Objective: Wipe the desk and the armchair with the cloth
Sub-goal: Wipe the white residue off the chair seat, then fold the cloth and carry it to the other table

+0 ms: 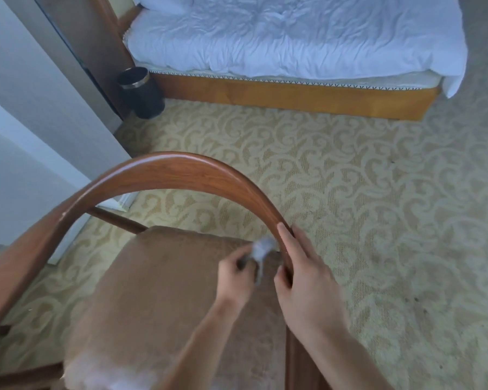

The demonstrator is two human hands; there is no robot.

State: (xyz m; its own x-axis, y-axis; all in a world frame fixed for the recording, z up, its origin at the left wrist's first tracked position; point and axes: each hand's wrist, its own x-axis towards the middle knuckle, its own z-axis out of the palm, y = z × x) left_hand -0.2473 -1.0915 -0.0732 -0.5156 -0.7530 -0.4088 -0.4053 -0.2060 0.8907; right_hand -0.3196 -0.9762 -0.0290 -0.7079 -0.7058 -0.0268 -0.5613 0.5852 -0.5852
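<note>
Both hands worked at the armchair (164,175). The left hand (237,274) was clenched around a small grey cloth (261,249) — blurred — pressed at the far right corner of the tan seat cushion (158,291), just inside the curved wooden rail. The right hand (304,280) was wrapped over that rail, thumb inside, fingers (302,240) outside. Beyond the chair lay patterned carpet (350,192), a black waste bin (141,91) and a bed (293,38) with rumpled white bedding.
</note>
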